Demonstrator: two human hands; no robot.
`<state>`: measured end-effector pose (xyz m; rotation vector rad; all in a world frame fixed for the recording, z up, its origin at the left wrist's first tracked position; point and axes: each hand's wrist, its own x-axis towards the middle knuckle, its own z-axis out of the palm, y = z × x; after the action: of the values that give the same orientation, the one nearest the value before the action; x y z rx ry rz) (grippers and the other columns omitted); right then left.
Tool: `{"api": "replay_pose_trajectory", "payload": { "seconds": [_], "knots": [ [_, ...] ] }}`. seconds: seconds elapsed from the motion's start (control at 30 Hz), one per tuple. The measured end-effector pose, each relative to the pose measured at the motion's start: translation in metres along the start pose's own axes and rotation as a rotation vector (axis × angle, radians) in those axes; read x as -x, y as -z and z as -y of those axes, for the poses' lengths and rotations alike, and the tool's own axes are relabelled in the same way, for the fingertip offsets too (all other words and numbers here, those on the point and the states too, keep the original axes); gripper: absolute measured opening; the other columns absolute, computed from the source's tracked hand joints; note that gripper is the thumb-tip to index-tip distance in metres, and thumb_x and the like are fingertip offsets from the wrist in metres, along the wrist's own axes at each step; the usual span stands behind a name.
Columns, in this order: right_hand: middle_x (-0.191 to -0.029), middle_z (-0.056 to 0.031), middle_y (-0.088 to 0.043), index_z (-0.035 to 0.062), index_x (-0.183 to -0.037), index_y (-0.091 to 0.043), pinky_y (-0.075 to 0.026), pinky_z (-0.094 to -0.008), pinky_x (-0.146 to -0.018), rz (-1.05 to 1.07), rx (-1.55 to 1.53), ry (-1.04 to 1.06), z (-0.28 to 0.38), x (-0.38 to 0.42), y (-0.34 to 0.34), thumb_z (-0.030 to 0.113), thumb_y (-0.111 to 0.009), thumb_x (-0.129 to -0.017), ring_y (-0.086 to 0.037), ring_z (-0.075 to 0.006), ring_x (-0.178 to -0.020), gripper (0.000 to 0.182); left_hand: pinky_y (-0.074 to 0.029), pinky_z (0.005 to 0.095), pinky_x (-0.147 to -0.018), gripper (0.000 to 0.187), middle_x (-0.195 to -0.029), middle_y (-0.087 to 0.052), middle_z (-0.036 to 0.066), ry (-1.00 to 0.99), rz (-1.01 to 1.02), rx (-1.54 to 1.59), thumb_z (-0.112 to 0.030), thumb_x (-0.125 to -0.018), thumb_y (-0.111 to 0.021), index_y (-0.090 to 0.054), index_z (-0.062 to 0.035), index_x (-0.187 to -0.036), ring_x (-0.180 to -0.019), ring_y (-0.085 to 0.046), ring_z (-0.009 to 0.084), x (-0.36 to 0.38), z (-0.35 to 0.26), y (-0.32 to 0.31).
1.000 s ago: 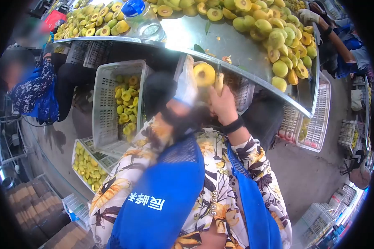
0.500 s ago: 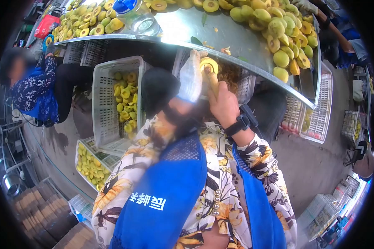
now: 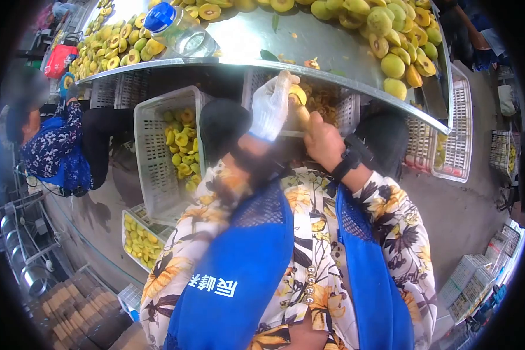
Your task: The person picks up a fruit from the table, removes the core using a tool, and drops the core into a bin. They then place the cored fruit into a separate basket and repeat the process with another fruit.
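Note:
My left hand (image 3: 270, 108), in a white glove, is closed around a yellow peach half (image 3: 298, 93) just below the table edge. My right hand (image 3: 324, 142), bare and with a black band at the wrist, grips a tan-handled pitting tool (image 3: 303, 116). The tool points up at the fruit; its tip is hidden against the peach. Both hands are over a white crate (image 3: 347, 114) holding brownish pits and scraps. Above them, the metal table (image 3: 245, 38) carries a pile of peach halves (image 3: 394, 44) at its right end.
A clear bottle with a blue lid (image 3: 181, 35) stands near the table's edge. White crates of yellow halves, one a tall crate (image 3: 149, 151), are to my left. A person in a blue apron (image 3: 58, 146) sits further left. Stacked crates (image 3: 452, 128) stand right.
My right hand has shifted slightly right and down, its tool handle now more upright and foreshortened. My left hand still has the peach half, turned a little. The view has shifted slightly.

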<state>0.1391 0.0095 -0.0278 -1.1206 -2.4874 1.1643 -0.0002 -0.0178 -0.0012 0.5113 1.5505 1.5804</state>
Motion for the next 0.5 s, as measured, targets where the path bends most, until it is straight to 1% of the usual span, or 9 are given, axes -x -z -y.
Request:
{"api": "replay_pose_trajectory", "payload": {
  "seconds": [0.03, 0.07, 0.13, 0.23, 0.33, 0.4, 0.47, 0.5],
  "knots": [
    [-0.066, -0.0264, -0.056, 0.0018, -0.091, -0.041, -0.042, -0.0524, -0.059, 0.007, 0.025, -0.026, 0.000, -0.004, 0.000, 0.010, -0.051, -0.079, -0.054, -0.0454, -0.065, 0.018, -0.042, 0.0204, -0.061, 0.045, -0.075, -0.060, 0.003, 0.026, -0.033, 0.001, -0.037, -0.095, -0.039, -0.062, 0.0015, -0.094, -0.068, -0.054, 0.0072, 0.001, 0.000, -0.002],
    [-0.066, -0.0260, -0.056, 0.0022, -0.092, -0.041, -0.042, -0.0524, -0.059, 0.012, 0.054, -0.052, -0.001, -0.006, 0.001, 0.011, -0.051, -0.079, -0.054, -0.0451, -0.065, 0.019, -0.043, 0.0212, -0.063, 0.045, -0.078, -0.060, 0.004, -0.025, -0.071, -0.029, -0.037, -0.095, -0.037, -0.062, 0.0012, -0.096, -0.071, -0.054, 0.0083, 0.000, 0.001, -0.004],
    [-0.066, -0.0261, -0.056, 0.0017, -0.092, -0.041, -0.042, -0.0525, -0.059, -0.040, 0.017, -0.069, 0.004, -0.007, -0.001, 0.013, -0.051, -0.079, -0.055, -0.0450, -0.065, 0.019, -0.044, 0.0230, -0.066, 0.046, -0.084, -0.059, 0.006, -0.124, -0.148, -0.087, -0.037, -0.096, -0.034, -0.060, 0.0005, -0.098, -0.076, -0.055, 0.0103, -0.003, 0.007, -0.006],
    [-0.067, -0.0264, -0.056, 0.0008, -0.091, -0.041, -0.042, -0.0521, -0.059, -0.068, -0.004, -0.096, 0.007, -0.007, -0.006, 0.014, -0.052, -0.080, -0.055, -0.0448, -0.066, 0.020, -0.044, 0.0254, -0.073, 0.046, -0.094, -0.058, 0.007, -0.216, -0.127, -0.023, -0.035, -0.097, -0.029, -0.058, 0.0000, -0.101, -0.082, -0.055, 0.0136, -0.008, 0.015, -0.006],
    [-0.070, -0.0277, -0.056, -0.0011, -0.091, -0.041, -0.043, -0.0516, -0.062, -0.049, 0.003, -0.127, 0.012, -0.008, -0.005, 0.014, -0.052, -0.080, -0.055, -0.0454, -0.069, 0.021, -0.045, 0.0274, -0.075, 0.043, -0.095, -0.058, 0.007, -0.280, -0.160, -0.200, -0.033, -0.097, -0.031, -0.057, 0.0005, -0.102, -0.082, -0.055, 0.0158, -0.004, 0.014, -0.007],
    [-0.071, -0.0290, -0.056, -0.0024, -0.090, -0.041, -0.043, -0.0512, -0.063, -0.031, -0.023, -0.167, 0.016, -0.006, -0.004, 0.013, -0.051, -0.079, -0.055, -0.0461, -0.070, 0.022, -0.043, 0.0226, -0.067, 0.036, -0.087, -0.059, 0.006, -0.369, -0.123, -0.098, -0.030, -0.095, -0.041, -0.057, 0.0021, -0.101, -0.074, -0.052, 0.0107, -0.004, 0.018, -0.010],
    [-0.072, -0.0305, -0.056, -0.0034, -0.090, -0.041, -0.043, -0.0509, -0.065, -0.013, -0.087, -0.220, 0.023, -0.003, -0.007, 0.012, -0.050, -0.078, -0.055, -0.0470, -0.071, 0.022, -0.041, 0.0199, -0.062, 0.033, -0.081, -0.059, 0.004, -0.357, -0.092, -0.020, -0.028, -0.094, -0.046, -0.058, 0.0029, -0.099, -0.068, -0.050, 0.0078, -0.004, 0.020, -0.011],
    [-0.072, -0.0310, -0.056, -0.0039, -0.090, -0.041, -0.044, -0.0509, -0.066, -0.016, -0.111, -0.217, 0.024, -0.002, -0.008, 0.011, -0.050, -0.077, -0.055, -0.0472, -0.072, 0.022, -0.041, 0.0196, -0.060, 0.033, -0.078, -0.059, 0.004, -0.305, -0.078, 0.006, -0.028, -0.094, -0.047, -0.058, 0.0030, -0.098, -0.066, -0.050, 0.0074, -0.005, 0.019, -0.012]
  ]
}}
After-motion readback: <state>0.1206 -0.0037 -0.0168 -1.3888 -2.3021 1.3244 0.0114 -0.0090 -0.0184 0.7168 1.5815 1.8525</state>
